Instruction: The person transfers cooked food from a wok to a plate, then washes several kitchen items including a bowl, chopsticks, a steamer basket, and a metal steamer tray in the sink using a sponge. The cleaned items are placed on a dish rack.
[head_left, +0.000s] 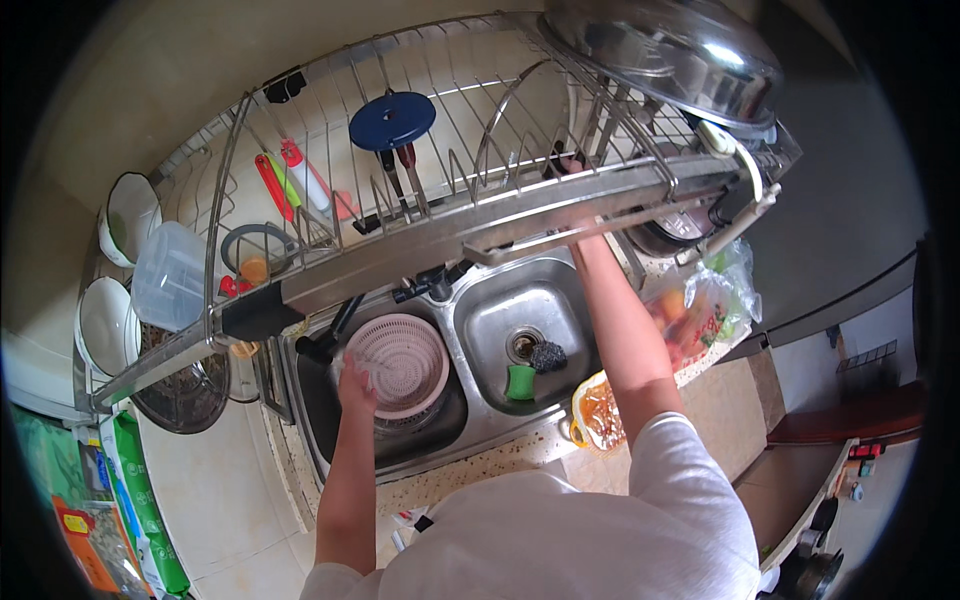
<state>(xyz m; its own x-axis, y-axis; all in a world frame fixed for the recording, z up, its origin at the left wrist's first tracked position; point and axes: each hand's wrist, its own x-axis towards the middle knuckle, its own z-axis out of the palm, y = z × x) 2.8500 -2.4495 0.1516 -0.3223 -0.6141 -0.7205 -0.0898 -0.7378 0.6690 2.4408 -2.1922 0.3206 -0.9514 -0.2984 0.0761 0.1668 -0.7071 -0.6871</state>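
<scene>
My left hand (355, 385) grips the left rim of a pink plastic colander (409, 360), which sits in the left sink basin (322, 424). A pale, translucent streak crosses the colander beside my fingers; whether it is water or plastic I cannot tell. The black faucet (337, 326) reaches over that basin. My right arm stretches up behind the front rail of the steel dish rack (450, 217). Bars partly hide my right hand (574, 163), which is near a small black object (555, 161). Its grip cannot be made out.
A green sponge (520, 382) and a dark scouring pad (549, 357) lie in the right sink basin (491, 307). At the counter's right are a yellow-rimmed basket (576, 409) and a bag of fruit (686, 319). A large steel basin (667, 60) rests on the rack above.
</scene>
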